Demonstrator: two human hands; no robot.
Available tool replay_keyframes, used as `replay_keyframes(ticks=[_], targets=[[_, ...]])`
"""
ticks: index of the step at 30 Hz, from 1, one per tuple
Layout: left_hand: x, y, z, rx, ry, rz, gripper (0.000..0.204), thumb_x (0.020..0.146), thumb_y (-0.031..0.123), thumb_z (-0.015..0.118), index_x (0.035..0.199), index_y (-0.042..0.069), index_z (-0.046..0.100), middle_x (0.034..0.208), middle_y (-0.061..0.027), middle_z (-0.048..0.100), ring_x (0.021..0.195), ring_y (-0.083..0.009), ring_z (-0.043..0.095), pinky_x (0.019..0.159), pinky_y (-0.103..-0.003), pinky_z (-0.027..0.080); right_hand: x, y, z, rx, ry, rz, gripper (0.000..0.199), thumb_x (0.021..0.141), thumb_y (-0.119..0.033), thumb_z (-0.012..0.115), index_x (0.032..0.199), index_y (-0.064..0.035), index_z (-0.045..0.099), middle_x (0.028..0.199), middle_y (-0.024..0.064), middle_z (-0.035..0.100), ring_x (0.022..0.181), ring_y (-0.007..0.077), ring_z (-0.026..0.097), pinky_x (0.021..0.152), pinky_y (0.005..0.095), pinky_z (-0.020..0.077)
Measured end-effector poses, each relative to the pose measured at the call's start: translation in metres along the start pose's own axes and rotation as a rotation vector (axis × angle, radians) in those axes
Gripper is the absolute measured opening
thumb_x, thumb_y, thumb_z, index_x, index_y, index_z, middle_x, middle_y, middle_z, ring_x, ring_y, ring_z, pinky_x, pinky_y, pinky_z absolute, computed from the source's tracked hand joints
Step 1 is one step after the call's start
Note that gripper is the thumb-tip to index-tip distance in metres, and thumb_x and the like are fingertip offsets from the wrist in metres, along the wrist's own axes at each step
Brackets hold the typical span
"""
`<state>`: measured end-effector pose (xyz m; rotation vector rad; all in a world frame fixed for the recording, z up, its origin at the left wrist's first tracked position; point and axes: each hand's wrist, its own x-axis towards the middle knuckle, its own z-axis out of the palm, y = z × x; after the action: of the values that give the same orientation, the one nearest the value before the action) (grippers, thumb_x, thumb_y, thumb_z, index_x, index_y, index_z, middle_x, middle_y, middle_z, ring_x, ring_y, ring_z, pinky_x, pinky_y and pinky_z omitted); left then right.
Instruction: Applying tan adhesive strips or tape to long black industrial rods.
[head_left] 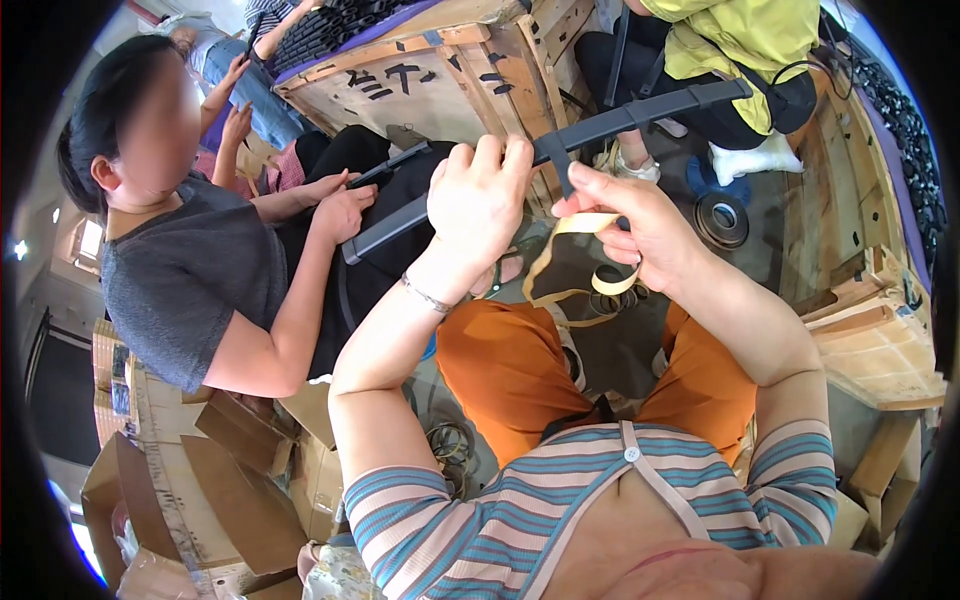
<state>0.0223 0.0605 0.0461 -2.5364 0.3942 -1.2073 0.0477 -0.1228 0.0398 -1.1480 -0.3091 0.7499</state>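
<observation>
My left hand [482,195] is closed around a long dark grey bar [645,112], which slants up to the right in front of me. Several dark bands cross the bar. Just right of that fist, a black tape strip [557,160] hangs off the bar. My right hand [640,222] pinches its lower end between thumb and fingers. A pale yellow ribbon [543,262], looking like tape backing, loops down from my right hand and curls above the floor. What the curled right fingers enclose is partly hidden.
At my left a person in a dark grey shirt [190,280] handles another dark bar [390,165]. Someone in a yellow top [745,40] sits ahead at right. Dark tape rolls [720,220] lie on the floor. Wooden crates [430,85] stand ahead; cardboard boxes [235,500] are at lower left.
</observation>
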Motion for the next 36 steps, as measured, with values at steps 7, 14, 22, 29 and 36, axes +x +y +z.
replay_keyframes(ticks=[7,14,22,29,36], targets=[[-0.004,0.0,0.002,-0.264,-0.06,-0.125,0.021,0.072,0.024,0.069,0.079,0.008,0.058,0.06,-0.0028,0.052,0.049,-0.0156,0.049,0.047,-0.027,0.041,0.003,0.011,0.001,0.01,0.026,-0.026,0.022,0.081,-0.022,0.064,0.085,-0.0003,0.065,0.057,-0.005,0.049,0.038,-0.0006,0.028,0.037,0.0175,0.0163],[0.021,-0.018,-0.024,-1.39,-0.912,-0.751,0.028,0.083,0.029,0.063,0.077,0.001,0.061,0.052,0.0008,0.05,0.042,-0.0036,0.04,0.039,-0.018,0.03,-0.004,-0.002,-0.002,-0.128,-0.074,-0.152,0.02,0.08,-0.018,0.065,0.082,0.0011,0.065,0.071,0.0024,0.061,0.06,0.0038,0.051,0.053,0.017,0.0371],[0.023,-0.02,-0.022,-1.462,-1.054,-0.74,0.03,0.084,0.028,0.062,0.076,0.0,0.06,0.052,-0.0019,0.05,0.038,-0.0051,0.038,0.036,-0.02,0.028,-0.004,-0.001,-0.014,-0.25,-0.11,-0.183,0.019,0.081,-0.016,0.063,0.078,0.0028,0.064,0.077,0.0068,0.064,0.073,0.0087,0.057,0.069,0.0214,0.0441],[0.023,-0.018,-0.027,-1.628,-1.112,-0.78,0.034,0.086,0.031,0.059,0.076,-0.001,0.058,0.051,-0.0031,0.049,0.037,-0.0061,0.039,0.035,-0.019,0.029,0.001,0.008,-0.026,-0.278,-0.135,-0.232,0.018,0.082,-0.015,0.063,0.075,0.0017,0.064,0.076,0.0054,0.063,0.072,0.0077,0.057,0.067,0.0213,0.0435],[0.016,-0.014,-0.029,-1.814,-1.186,-0.877,0.038,0.087,0.036,0.055,0.075,0.0,0.055,0.05,-0.0026,0.047,0.035,-0.0069,0.037,0.033,-0.019,0.028,0.003,0.005,-0.03,-0.363,-0.183,-0.249,0.017,0.083,-0.011,0.061,0.07,-0.0001,0.058,0.074,0.0036,0.062,0.074,0.0068,0.058,0.068,0.0209,0.0455]])
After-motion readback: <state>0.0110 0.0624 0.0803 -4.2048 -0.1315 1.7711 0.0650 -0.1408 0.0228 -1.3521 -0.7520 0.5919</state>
